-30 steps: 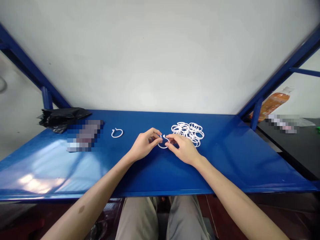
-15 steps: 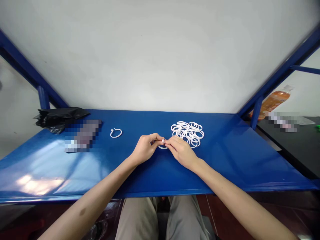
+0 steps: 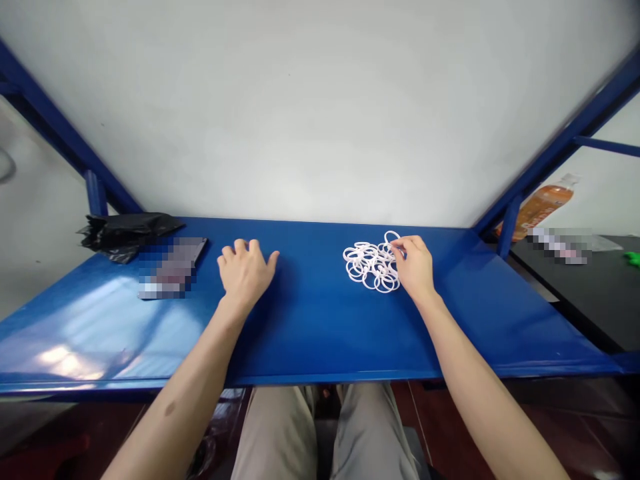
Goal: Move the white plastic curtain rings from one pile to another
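Note:
A pile of several white plastic rings [image 3: 370, 265] lies on the blue table [image 3: 320, 320], right of the middle. My right hand [image 3: 414, 268] rests at the pile's right edge, its thumb and fingers pinched on one white ring [image 3: 391, 235] at the pile's far side. My left hand [image 3: 245, 270] lies palm down left of the middle, thumb spread and fingers bent forward so the tips are hidden. It covers the spot where a single ring lay. No ring shows under it.
A dark flat object [image 3: 173, 267], partly blurred, lies left of my left hand, with a crumpled black bag [image 3: 123, 235] behind it. Blue frame posts rise at both far corners. An orange bottle [image 3: 543, 203] lies on a dark table to the right.
My hands held one ring together at the table's middle, then parted. The left hand went left over the single ring. The right hand went to the pile and pinched a ring.

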The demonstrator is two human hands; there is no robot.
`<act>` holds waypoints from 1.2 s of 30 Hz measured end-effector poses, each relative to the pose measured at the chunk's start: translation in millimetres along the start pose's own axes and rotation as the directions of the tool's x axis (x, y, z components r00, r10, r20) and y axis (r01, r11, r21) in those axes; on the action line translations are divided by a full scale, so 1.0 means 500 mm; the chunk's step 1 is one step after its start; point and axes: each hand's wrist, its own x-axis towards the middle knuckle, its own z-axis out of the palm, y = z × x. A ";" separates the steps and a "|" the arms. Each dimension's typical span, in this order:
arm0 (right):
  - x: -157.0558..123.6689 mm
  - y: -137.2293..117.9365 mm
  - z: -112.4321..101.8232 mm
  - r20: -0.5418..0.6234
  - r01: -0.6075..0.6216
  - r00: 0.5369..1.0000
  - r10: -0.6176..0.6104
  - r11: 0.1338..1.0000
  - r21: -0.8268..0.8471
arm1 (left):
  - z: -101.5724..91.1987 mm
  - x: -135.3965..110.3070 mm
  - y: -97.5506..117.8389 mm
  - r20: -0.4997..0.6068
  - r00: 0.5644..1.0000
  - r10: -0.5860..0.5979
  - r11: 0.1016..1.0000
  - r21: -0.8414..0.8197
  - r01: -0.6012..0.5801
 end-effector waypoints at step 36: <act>-0.080 -0.203 0.020 0.369 0.154 0.897 -0.242 0.955 0.253 | 0.003 -0.044 0.077 -0.091 0.898 0.431 0.818 -0.380 -0.431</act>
